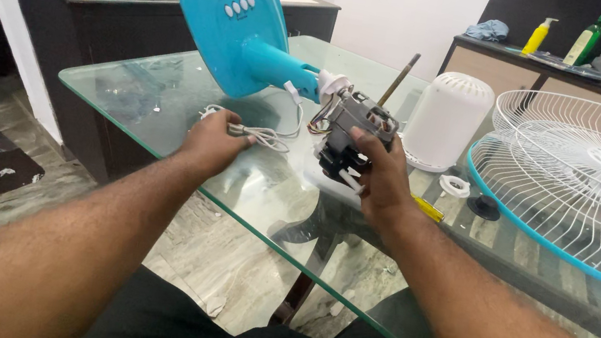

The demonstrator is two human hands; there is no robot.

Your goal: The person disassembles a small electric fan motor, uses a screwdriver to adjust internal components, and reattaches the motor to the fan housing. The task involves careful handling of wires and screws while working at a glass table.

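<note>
A turquoise fan base and stem lies tipped over on the glass table, its neck joined to a bare grey fan motor. My right hand grips the motor from the near side. A thin shaft sticks up behind the motor. My left hand rests on the glass and pinches the white power cord, which loops toward the stem.
A white motor cover stands right of the motor. A white wire fan grille with turquoise rim lies at right. A white ring, a black knob and a yellow screwdriver handle lie nearby. Counters with bottles and a detergent bag stand behind.
</note>
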